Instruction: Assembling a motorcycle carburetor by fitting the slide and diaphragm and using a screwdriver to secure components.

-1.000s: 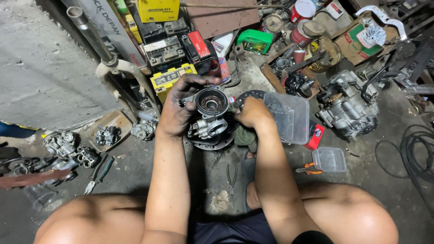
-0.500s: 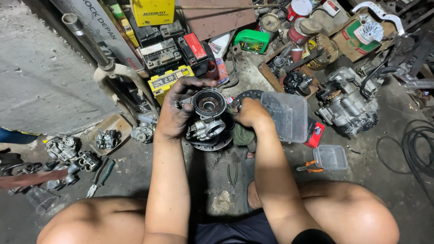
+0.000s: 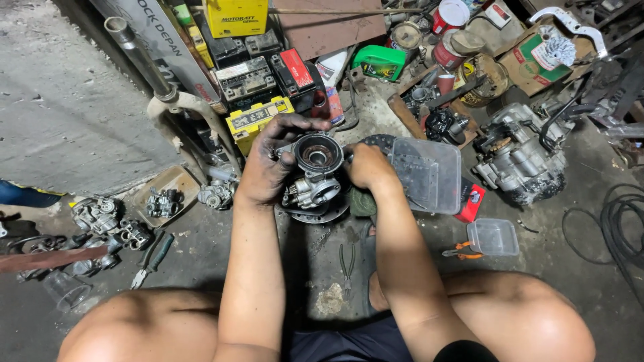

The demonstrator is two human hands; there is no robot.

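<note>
A grimy concrete workshop floor [image 3: 80, 121], crowded with parts and boxes, is seen from above. At its centre a metal carburetor [image 3: 314, 175] is held up between both hands, just above a dark round plate lying on the floor. Its round top is open, with a rusty brown bore exposed, so the cover appears to be already off; the rest of the body looks still assembled. The left hand [image 3: 268, 164], blackened with grease, is wrapped around the carburetor's left side and top edge. The right hand [image 3: 365, 166] is closed against its right side, though what its fingers grip cannot be told. Just to the right a clear plastic tub [image 3: 429, 174] stands. Pliers [image 3: 346, 265] lie on the floor between the knees. Further left, other carburetors [image 3: 100, 214] lie untouched, and an engine block [image 3: 520, 157] sits well to the right.
</note>
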